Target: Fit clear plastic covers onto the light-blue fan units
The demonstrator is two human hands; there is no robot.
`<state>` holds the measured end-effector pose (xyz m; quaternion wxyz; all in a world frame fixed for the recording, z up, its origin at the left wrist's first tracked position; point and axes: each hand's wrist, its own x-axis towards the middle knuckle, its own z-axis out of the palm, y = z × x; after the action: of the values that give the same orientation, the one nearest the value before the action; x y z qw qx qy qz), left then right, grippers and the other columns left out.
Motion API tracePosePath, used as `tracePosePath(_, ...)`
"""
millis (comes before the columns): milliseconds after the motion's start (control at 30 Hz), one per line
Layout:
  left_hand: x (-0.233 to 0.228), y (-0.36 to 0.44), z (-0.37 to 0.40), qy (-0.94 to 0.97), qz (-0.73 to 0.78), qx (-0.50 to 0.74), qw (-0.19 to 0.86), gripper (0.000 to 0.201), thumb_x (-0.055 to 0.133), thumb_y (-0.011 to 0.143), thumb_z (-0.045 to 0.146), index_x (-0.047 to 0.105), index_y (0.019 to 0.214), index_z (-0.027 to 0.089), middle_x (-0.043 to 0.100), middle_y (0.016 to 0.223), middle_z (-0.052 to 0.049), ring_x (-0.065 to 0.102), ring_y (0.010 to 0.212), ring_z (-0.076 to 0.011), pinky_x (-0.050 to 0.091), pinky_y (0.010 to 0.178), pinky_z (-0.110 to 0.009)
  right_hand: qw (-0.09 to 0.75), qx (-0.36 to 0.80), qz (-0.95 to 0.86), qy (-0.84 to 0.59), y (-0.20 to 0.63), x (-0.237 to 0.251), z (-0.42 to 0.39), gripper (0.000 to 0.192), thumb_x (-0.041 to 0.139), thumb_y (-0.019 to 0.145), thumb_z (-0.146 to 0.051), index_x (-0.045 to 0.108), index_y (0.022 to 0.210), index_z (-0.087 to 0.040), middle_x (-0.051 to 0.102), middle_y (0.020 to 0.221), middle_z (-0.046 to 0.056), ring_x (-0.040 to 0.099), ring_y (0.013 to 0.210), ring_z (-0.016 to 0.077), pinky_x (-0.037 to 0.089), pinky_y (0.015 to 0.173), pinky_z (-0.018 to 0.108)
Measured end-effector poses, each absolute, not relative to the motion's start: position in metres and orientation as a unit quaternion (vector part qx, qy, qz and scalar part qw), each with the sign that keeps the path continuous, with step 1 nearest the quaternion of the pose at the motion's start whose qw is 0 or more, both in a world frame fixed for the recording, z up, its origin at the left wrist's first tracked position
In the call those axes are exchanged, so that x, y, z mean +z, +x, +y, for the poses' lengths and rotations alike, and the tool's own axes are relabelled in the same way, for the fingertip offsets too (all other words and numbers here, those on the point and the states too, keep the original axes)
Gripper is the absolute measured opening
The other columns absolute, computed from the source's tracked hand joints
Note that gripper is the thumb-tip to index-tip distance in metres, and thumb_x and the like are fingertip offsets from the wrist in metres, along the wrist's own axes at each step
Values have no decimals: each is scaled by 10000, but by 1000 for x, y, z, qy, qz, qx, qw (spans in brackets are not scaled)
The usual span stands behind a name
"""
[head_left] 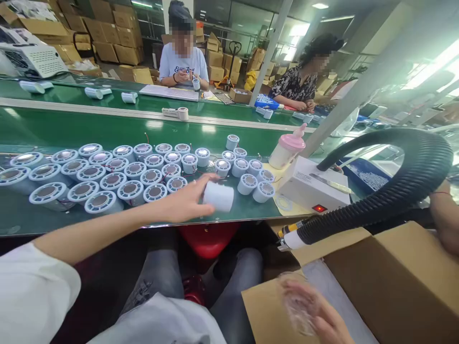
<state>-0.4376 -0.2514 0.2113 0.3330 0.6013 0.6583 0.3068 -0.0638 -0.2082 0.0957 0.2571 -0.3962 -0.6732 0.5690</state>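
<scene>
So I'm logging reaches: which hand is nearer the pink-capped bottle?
Left. The left hand holds a white cylinder on the belt, left of the bottle. The right hand is low over the cardboard box, farther off.

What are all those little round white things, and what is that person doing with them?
A person sits at a green table covered with rows of small white round parts. Their left hand holds one white part lying on its side at the table's edge. Their right hand is blurred, low over an open cardboard box, with something clear in it that I cannot make out. A black hose curves over the box. Two other people work across the table.
</scene>
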Motion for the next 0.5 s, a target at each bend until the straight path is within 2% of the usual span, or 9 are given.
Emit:
tracePosePath(100,184,-418,-269,394,515,408,643,569,508,636,352,374,1171,212,590,980,-56,593,826,-227,483,666,-349,223,435,-824,-287,-113,112,-229,403,527,854,-386,567,1249,-320,606,1208,108,614,1092,275,541,872,397)
tracePosePath(167,162,-405,-274,272,459,408,741,449,463,685,430,424,1070,202,598,877,-53,592,750,-220,470,604,-339,232,321,-886,-242,-138,120,-234,470,537,842,-292,511,1311,-314,555,1231,116,594,1099,265,534,879,392)
tracePosePath(200,152,-399,-276,238,453,395,763,426,433,730,486,445,1043,198,598,835,-53,581,706,-210,458,582,-331,238,270,-905,-225,-147,122,-235,495,541,830,-266,501,1322,-306,531,1238,123,582,1100,269,531,876,400)
tracePosePath(267,136,-391,-279,217,456,363,783,512,373,787,622,463,1049,192,595,778,-48,553,630,-185,438,557,-315,235,195,-931,-198,-160,126,-236,523,556,803,-236,505,1320,-297,502,1240,132,558,1087,284,526,862,423)
tracePosePath(367,124,-387,-281,264,436,317,800,718,336,745,792,420,1152,207,612,789,-46,561,612,-175,433,568,-303,196,145,-951,-191,-170,132,-238,554,570,780,-221,500,1324,-301,471,1280,135,522,1083,298,513,858,443)
tracePosePath(433,122,-387,-281,326,427,291,792,812,281,719,841,377,1223,212,624,786,-52,583,640,-185,432,576,-295,159,131,-958,-201,-175,134,-241,569,571,781,-231,482,1339,-294,441,1339,137,511,1080,302,511,849,446)
tracePosePath(500,122,-388,-279,423,461,281,727,788,259,759,812,375,1256,211,627,780,-49,590,658,-177,430,582,-283,122,118,-964,-205,-179,134,-241,572,569,783,-246,471,1346,-282,431,1375,133,522,1044,300,523,806,439)
